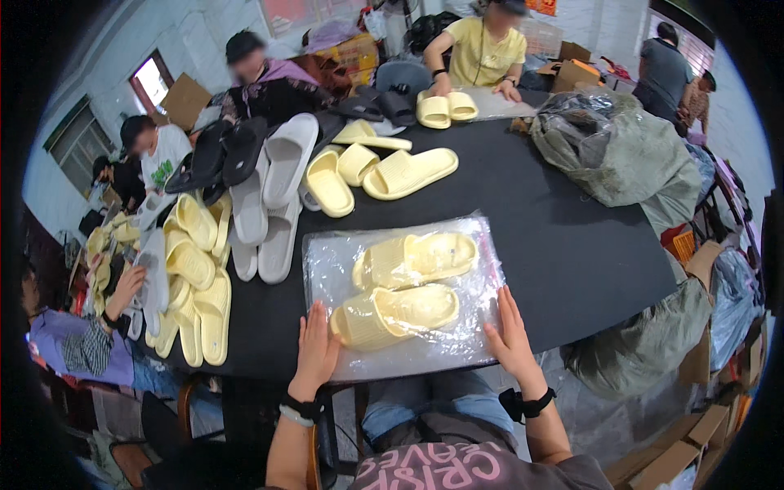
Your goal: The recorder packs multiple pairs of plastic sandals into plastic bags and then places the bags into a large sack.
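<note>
In front of me a clear plastic bag [327,253] lies flat on the black tabletop. Inside it is a pair of pale yellow slide sandals [420,260], one above the other with toes pointing left. My left hand [317,347] rests at the bag's lower left edge, fingers stretched out and close together, beside the nearer sandal's toe. At the opposite edge, my right hand [511,333] touches the bag with straight fingers. Neither hand is closed around anything.
Loose yellow slides [408,173], grey slides [282,237] and black slides [237,155] crowd the table's left and far side. Opposite, a person in yellow [482,53] handles another yellow pair. A large green sack [612,147] slumps over the right far edge.
</note>
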A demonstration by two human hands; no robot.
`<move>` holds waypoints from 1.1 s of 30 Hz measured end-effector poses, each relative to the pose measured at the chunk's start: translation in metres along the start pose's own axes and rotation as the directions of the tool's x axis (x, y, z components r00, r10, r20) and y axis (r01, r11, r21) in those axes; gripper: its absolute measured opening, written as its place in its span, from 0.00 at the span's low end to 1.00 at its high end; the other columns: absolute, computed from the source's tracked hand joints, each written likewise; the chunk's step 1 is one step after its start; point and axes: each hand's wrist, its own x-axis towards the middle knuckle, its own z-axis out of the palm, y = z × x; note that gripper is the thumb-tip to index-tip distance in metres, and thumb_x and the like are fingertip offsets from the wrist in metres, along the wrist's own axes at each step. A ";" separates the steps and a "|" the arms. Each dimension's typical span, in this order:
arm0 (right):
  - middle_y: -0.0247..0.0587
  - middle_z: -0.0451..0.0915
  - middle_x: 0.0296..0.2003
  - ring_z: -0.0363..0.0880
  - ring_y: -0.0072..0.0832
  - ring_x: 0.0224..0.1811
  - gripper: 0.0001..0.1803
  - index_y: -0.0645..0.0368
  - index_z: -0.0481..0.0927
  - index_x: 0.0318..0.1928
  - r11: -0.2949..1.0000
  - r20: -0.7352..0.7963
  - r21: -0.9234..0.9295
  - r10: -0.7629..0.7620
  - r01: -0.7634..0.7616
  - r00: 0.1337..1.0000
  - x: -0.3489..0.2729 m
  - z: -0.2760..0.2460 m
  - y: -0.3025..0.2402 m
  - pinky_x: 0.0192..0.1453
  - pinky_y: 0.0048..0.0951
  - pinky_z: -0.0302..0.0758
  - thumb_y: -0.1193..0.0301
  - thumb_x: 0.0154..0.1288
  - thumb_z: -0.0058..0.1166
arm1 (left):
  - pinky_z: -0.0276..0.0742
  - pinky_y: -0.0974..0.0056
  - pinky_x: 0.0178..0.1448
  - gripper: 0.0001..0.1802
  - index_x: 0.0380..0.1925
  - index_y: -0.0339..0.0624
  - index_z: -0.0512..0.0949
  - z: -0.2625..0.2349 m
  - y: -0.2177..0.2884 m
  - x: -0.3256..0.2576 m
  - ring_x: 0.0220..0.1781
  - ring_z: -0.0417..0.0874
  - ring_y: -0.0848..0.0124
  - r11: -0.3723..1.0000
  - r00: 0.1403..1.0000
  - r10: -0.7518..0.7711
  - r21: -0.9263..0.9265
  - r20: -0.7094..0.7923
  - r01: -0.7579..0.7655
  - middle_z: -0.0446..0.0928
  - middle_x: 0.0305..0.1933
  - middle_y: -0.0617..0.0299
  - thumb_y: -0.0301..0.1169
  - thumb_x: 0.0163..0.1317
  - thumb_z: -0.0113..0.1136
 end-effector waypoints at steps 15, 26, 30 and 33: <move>0.50 0.56 0.72 0.55 0.35 0.74 0.33 0.64 0.51 0.74 0.862 -0.026 0.495 0.144 -0.113 0.989 -0.021 -0.002 0.035 0.76 0.35 0.50 0.58 0.78 0.38 | 0.37 0.54 0.80 0.37 0.72 0.28 0.47 -0.006 -0.024 -0.009 0.79 0.46 0.52 0.882 0.975 -0.222 -0.424 0.013 0.206 0.47 0.77 0.41 0.45 0.74 0.41; 0.40 0.72 0.59 0.73 0.27 0.60 0.21 0.63 0.67 0.64 0.663 -0.276 0.748 0.327 -0.011 0.904 -0.114 -0.010 0.060 0.64 0.29 0.69 0.68 0.75 0.45 | 0.38 0.41 0.78 0.38 0.68 0.32 0.59 -0.031 0.078 -0.028 0.78 0.50 0.47 0.984 0.965 0.169 -0.018 -0.202 -0.177 0.50 0.76 0.40 0.41 0.63 0.58; 0.39 0.74 0.58 0.75 0.27 0.57 0.20 0.63 0.68 0.63 0.676 -0.232 0.724 0.429 -0.140 0.873 -0.160 -0.009 0.057 0.62 0.29 0.70 0.72 0.73 0.48 | 0.40 0.40 0.77 0.35 0.66 0.34 0.64 -0.014 0.108 -0.018 0.77 0.51 0.46 0.944 0.932 0.329 0.040 -0.152 -0.327 0.54 0.74 0.39 0.41 0.63 0.58; 0.40 0.74 0.58 0.77 0.29 0.54 0.20 0.61 0.69 0.63 0.701 -0.258 0.691 0.468 -0.177 0.845 -0.200 -0.009 0.069 0.57 0.28 0.71 0.70 0.74 0.48 | 0.42 0.41 0.77 0.33 0.64 0.36 0.66 -0.001 0.134 -0.022 0.76 0.54 0.45 0.883 0.879 0.468 0.012 -0.089 -0.469 0.56 0.73 0.40 0.41 0.62 0.59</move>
